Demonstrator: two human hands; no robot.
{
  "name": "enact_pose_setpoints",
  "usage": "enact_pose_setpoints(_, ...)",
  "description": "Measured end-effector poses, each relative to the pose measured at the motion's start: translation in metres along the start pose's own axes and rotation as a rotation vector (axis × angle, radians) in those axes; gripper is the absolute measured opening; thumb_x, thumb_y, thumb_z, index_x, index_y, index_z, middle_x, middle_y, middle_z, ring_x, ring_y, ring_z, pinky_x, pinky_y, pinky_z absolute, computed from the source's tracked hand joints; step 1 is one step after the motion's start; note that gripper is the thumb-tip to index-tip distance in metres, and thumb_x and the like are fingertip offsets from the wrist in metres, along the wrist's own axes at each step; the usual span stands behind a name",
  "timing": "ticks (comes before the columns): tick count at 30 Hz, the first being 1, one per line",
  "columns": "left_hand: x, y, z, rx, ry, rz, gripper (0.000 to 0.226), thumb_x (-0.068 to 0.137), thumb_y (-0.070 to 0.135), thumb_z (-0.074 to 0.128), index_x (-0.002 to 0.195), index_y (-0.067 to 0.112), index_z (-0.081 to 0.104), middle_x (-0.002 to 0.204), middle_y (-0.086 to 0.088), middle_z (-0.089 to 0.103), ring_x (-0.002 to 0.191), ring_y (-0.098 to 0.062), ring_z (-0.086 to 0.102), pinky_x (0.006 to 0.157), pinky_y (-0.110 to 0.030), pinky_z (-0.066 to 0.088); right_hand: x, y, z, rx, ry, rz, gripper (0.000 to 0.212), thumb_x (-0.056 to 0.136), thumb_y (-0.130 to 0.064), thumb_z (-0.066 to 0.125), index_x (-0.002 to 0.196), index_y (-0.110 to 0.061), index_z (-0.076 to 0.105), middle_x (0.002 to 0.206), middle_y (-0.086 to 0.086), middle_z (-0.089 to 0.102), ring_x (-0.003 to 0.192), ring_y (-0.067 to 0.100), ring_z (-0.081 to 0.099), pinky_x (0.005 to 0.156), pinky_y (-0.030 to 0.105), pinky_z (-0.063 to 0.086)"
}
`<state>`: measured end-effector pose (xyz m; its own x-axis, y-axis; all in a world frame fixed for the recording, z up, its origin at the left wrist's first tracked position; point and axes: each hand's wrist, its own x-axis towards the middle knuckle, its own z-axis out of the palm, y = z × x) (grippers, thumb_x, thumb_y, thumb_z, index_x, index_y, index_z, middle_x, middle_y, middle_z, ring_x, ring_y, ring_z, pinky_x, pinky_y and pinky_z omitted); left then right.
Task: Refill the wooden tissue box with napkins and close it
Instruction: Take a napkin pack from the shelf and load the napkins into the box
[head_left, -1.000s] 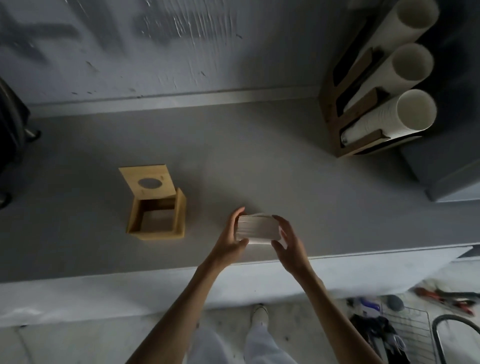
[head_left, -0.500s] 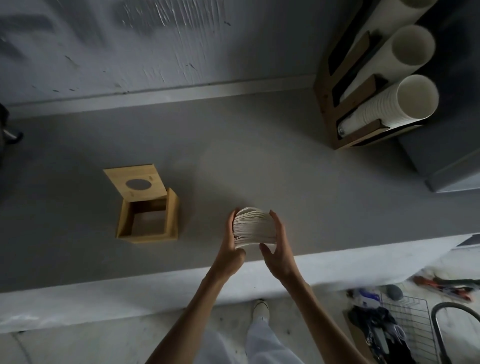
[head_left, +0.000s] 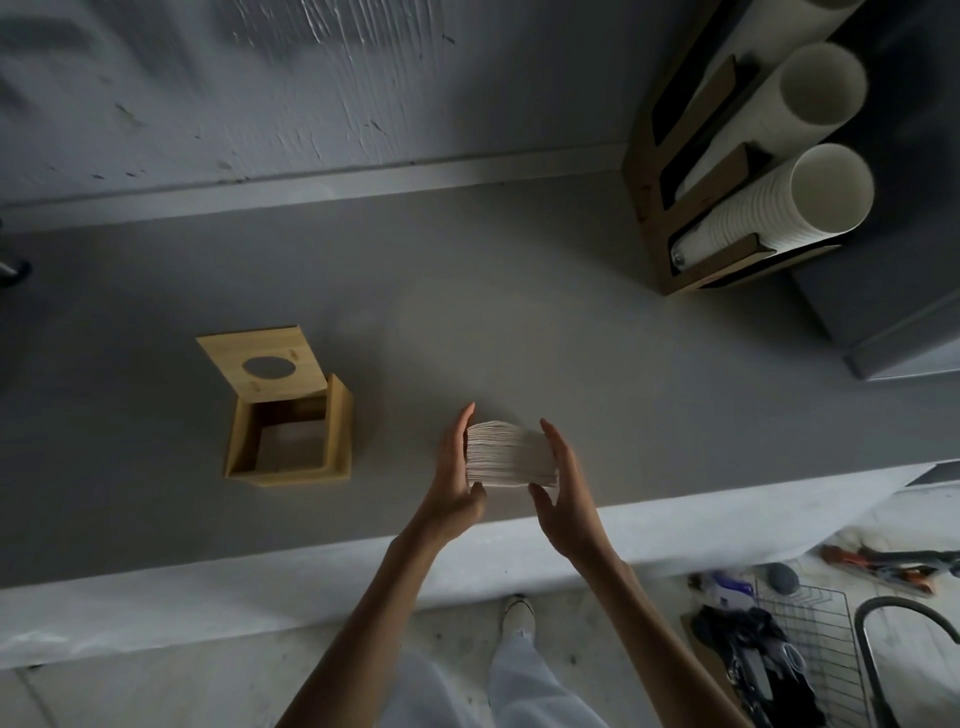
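Note:
A wooden tissue box (head_left: 340, 431) stands open on the grey counter (head_left: 519, 322), left of centre. Its lid (head_left: 265, 368), with an oval hole, leans up at the box's far side. A little pale paper shows at the box's bottom. To the right, near the counter's front edge, a thick stack of white napkins (head_left: 510, 455) is pressed between both palms. My left hand (head_left: 457, 467) flanks its left side and my right hand (head_left: 563, 483) its right side, fingers straight.
A wooden cup dispenser (head_left: 649, 208) with stacks of white paper cups (head_left: 779, 208) stands at the back right. A grey block (head_left: 893, 322) sits beside it. Below the counter on the right are a wire basket (head_left: 810, 639) and tools on the floor.
The napkin stack has been turned from a flat grip to standing between my two palms, with the layered edge facing me. The view has shifted slightly; the box has stayed put.

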<state>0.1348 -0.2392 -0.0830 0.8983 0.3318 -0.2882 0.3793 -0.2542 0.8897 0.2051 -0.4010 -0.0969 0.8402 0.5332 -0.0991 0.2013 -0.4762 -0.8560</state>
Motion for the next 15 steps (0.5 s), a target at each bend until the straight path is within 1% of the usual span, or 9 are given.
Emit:
enact_pose_setpoints(2, 0.002, -0.002, -0.007, 0.168, 0.0, 0.088, 0.091, 0.074, -0.01, 0.052, 0.151, 0.024, 0.018, 0.145, 0.0, 0.03, 0.135, -0.02, 0.03, 0.115, -0.039, 0.033, 0.0, -0.001, -0.004, -0.038, -0.004, 0.002, 0.085, 0.087, 0.002, 0.06, 0.149, -0.039, 0.017, 0.146, -0.016, 0.035, 0.13, -0.012, 0.032, 0.105, 0.003, 0.027)
enact_pose_setpoints(5, 0.004, -0.002, -0.012, 0.287, -0.004, 0.147, 0.075, 0.073, -0.006, 0.051, 0.143, 0.018, 0.033, 0.137, -0.004, 0.036, 0.129, -0.018, 0.03, 0.113, -0.043, 0.034, -0.001, -0.006, -0.007, -0.12, 0.002, 0.007, 0.09, 0.086, -0.001, 0.062, 0.152, -0.036, 0.012, 0.149, -0.007, 0.036, 0.135, 0.009, 0.037, 0.107, 0.023, 0.037)
enact_pose_setpoints(6, 0.004, -0.002, -0.012, 0.293, -0.008, 0.15, 0.072, 0.073, -0.006, 0.051, 0.139, 0.017, 0.036, 0.134, -0.002, 0.038, 0.127, -0.016, 0.031, 0.111, -0.043, 0.035, -0.001, -0.009, -0.006, -0.185, 0.016, 0.004, 0.096, 0.083, 0.003, 0.061, 0.154, -0.034, 0.008, 0.154, -0.002, 0.03, 0.141, 0.015, 0.031, 0.112, 0.033, 0.036)
enact_pose_setpoints(8, 0.004, 0.0, -0.012, 0.285, -0.019, 0.147, 0.069, 0.07, -0.007, 0.049, 0.134, 0.017, 0.038, 0.128, 0.003, 0.037, 0.124, -0.014, 0.033, 0.11, -0.042, 0.037, -0.002, -0.019, 0.001, -0.418, 0.059, -0.057, 0.107, 0.072, 0.012, 0.054, 0.156, -0.026, -0.001, 0.163, 0.005, 0.011, 0.152, 0.025, 0.005, 0.121, 0.051, 0.018)
enact_pose_setpoints(9, 0.004, 0.0, -0.011, 0.276, -0.022, 0.147, 0.069, 0.069, -0.007, 0.048, 0.134, 0.015, 0.037, 0.128, 0.002, 0.037, 0.125, -0.016, 0.035, 0.11, -0.043, 0.037, -0.003, -0.025, 0.006, -0.537, 0.07, -0.101, 0.109, 0.066, 0.014, 0.049, 0.156, -0.022, -0.001, 0.164, 0.007, 0.004, 0.152, 0.029, -0.005, 0.121, 0.056, 0.01)
enact_pose_setpoints(11, 0.003, 0.002, -0.008, 0.254, -0.032, 0.149, 0.067, 0.072, 0.001, 0.048, 0.137, 0.008, 0.035, 0.133, -0.008, 0.038, 0.126, -0.023, 0.038, 0.109, -0.045, 0.037, -0.005, -0.036, 0.015, -0.7, 0.059, -0.154, 0.109, 0.058, 0.012, 0.044, 0.156, -0.017, 0.005, 0.165, 0.009, 0.001, 0.151, 0.036, -0.008, 0.12, 0.058, 0.002)
enact_pose_setpoints(13, 0.002, 0.004, -0.005, 0.256, -0.047, 0.154, 0.068, 0.078, 0.023, 0.047, 0.141, 0.004, 0.03, 0.138, -0.013, 0.037, 0.124, -0.025, 0.041, 0.107, -0.041, 0.04, -0.005, -0.041, 0.023, -0.779, 0.049, -0.147, 0.107, 0.059, 0.011, 0.051, 0.155, -0.013, 0.012, 0.165, 0.009, 0.004, 0.15, 0.038, -0.005, 0.12, 0.058, 0.002)
enact_pose_setpoints(14, 0.001, 0.005, -0.005, 0.259, -0.055, 0.153, 0.069, 0.079, 0.026, 0.046, 0.142, 0.005, 0.028, 0.14, -0.013, 0.037, 0.125, -0.025, 0.042, 0.107, -0.039, 0.04, -0.005, -0.042, 0.025, -0.798, 0.056, -0.128, 0.107, 0.059, 0.011, 0.054, 0.155, -0.013, 0.013, 0.164, 0.009, 0.006, 0.15, 0.038, -0.003, 0.12, 0.058, 0.002)
enact_pose_setpoints(15, 0.002, 0.005, -0.004, 0.262, -0.059, 0.152, 0.069, 0.079, 0.02, 0.048, 0.144, 0.006, 0.027, 0.141, -0.013, 0.036, 0.127, -0.025, 0.041, 0.109, -0.04, 0.04, -0.005, -0.042, 0.026, -0.816, 0.062, -0.11, 0.108, 0.059, 0.011, 0.056, 0.155, -0.013, 0.013, 0.164, 0.009, 0.006, 0.15, 0.038, -0.003, 0.12, 0.059, 0.002)
